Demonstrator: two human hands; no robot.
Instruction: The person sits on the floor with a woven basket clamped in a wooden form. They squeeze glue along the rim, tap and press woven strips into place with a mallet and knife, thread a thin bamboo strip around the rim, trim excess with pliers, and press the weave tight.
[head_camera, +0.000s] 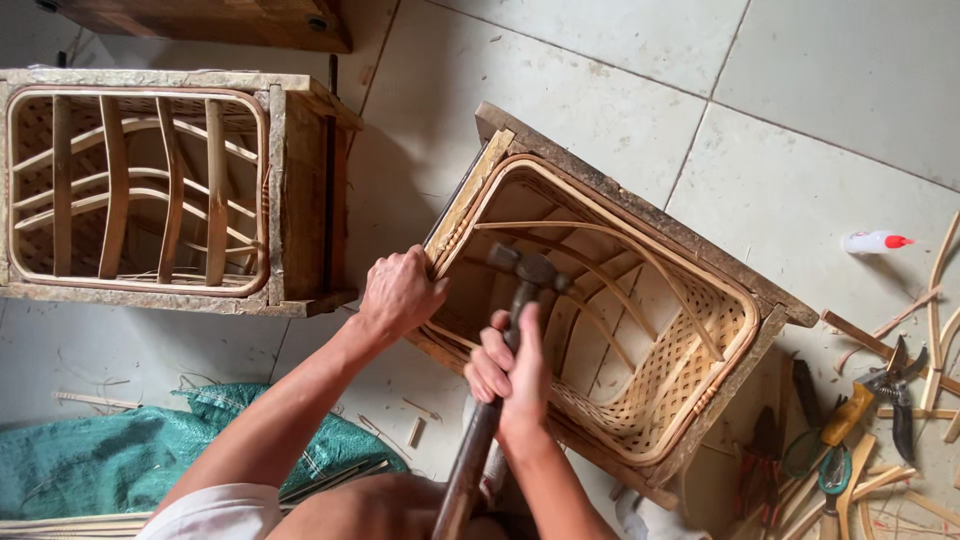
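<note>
Right hand (512, 372), fist closed round the hammer (500, 370) handle, arm rising from the near edge, head over the basket's (690, 350) left rim. Left hand (400, 292) clamps that rim's near-left corner, fingers curled over. Second wooden frame (300, 180) stands far left.

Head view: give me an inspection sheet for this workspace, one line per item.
Surface: pale tiled floor, strewn with cane offcuts.
Job's things: woven basket set inside a wooden frame; hammer with its head inside the basket mouth.
Clutter: pruning shears, small white bottle with red cap, green sack, loose cane strips.
Grippers: left hand grips the basket rim; right hand is closed on the hammer handle.
Cables: nothing seen.
Surroundings: second basket in frame at left; dark wooden piece above it.
</note>
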